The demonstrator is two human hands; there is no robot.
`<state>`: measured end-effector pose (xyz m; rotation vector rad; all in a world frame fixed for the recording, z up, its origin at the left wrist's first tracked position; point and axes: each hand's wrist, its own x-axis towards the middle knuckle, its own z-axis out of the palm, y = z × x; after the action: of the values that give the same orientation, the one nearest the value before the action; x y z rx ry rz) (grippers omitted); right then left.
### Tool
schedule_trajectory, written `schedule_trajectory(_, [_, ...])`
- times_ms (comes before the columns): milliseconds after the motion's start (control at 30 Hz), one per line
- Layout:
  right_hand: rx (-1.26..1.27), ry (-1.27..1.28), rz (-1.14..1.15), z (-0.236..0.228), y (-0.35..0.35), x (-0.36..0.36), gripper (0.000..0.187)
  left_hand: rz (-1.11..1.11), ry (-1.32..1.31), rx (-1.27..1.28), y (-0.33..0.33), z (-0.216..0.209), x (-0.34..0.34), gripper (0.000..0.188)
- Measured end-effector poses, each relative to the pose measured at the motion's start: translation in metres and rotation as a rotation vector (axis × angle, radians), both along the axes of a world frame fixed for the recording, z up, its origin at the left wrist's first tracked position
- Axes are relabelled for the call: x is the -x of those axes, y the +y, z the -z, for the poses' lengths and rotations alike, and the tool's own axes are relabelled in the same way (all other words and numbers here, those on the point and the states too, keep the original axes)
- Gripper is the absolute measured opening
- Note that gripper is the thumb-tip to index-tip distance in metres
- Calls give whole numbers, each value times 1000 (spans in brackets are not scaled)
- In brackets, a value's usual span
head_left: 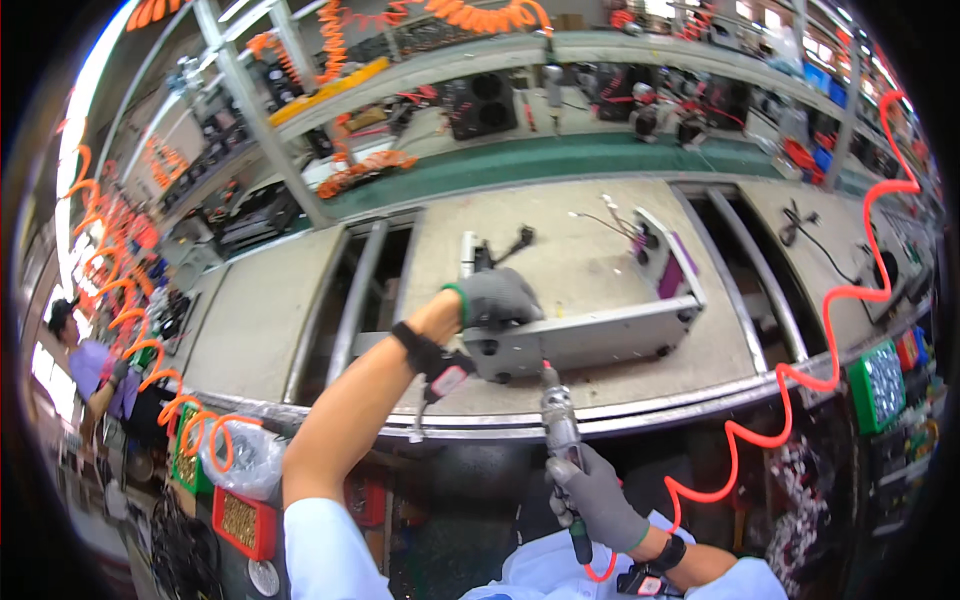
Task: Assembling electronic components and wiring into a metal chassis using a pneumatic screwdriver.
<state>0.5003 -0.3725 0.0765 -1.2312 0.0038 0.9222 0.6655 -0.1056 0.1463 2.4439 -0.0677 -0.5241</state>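
On a pale board lies a grey metal chassis [590, 343], its long side panel facing me and a purple-edged end with loose wires at the right. My left hand [498, 298], in a grey glove, is closed over the panel's top edge near its left end. My right hand [602, 502], gloved too, is wrapped round a pneumatic screwdriver [560, 418]. The tool points away from me, and its tip is close to the panel's lower front. Whether the tip touches the panel I cannot tell. A black cable with a plug [520, 240] sits behind my left hand.
A coiled orange air hose [735, 432] loops across the right side. Metal rollers [757, 245] show between the boards. Red bin [243, 522] of small brass-coloured parts stands lower left; a green bin [877, 385] is at right. Another person [92, 365] works at far left.
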Motion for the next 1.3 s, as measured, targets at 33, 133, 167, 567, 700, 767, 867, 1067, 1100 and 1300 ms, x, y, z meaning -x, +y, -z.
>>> schedule_trajectory(33, [7, 36, -16, 1, 3, 2, 27, 42, 32, 12, 2, 0, -2, 29])
schedule_trajectory(133, [-13, 41, 0, 2, 8, 6, 25, -19, 148, 88, 1, 2, -6, 25])
schedule_trajectory(167, [-35, 23, -35, 2, 8, 6, 25, -56, 124, 55, 2, 1, -6, 25])
schedule_trajectory(567, [-127, 114, 1, 5, 6, 6, 29, 61, 112, 242, -7, -1, -2, 18])
schedule_trajectory(700, [-164, 159, 1, 3, 5, 7, 32, 165, 134, -158, -5, 3, -11, 48])
schedule_trajectory(767, [-184, 185, 4, 1, 5, 7, 34, 126, 151, 68, 0, 8, -15, 18])
schedule_trajectory(867, [-233, 260, 66, -3, 8, 8, 29, 330, -29, -43, 6, 17, -21, 22])
schedule_trajectory(1067, [-157, 240, 7, -6, 9, 6, 36, 290, 106, 147, 13, 25, -25, 23])
schedule_trajectory(1100, [-153, 240, 9, -7, 9, 6, 36, 280, 122, 153, 12, 24, -25, 23])
schedule_trajectory(1300, [-152, 233, 23, -12, 12, 7, 30, 219, 210, 232, 2, 12, -20, 21])
